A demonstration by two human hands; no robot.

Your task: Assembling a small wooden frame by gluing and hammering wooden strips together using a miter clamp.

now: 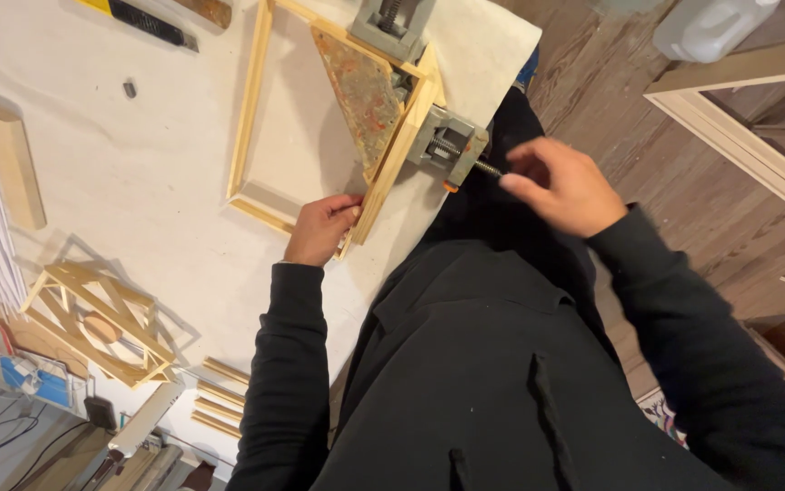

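Tabletop (138, 182): left hand (322, 227) grips wooden frame (392, 155), right hand (563, 186) fingers pinch clamp screw (486, 167).

A wooden frame (338, 118) is steadied at its near corner by the left hand (322, 227), while the screw handle (486, 167) of a grey corner clamp (445, 144) is pinched by the right hand (563, 186).

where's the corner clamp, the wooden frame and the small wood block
corner clamp (448, 144), head view, on its grey metal body
wooden frame (249, 109), head view, on its left rail
small wood block (14, 166), head view, on its top face
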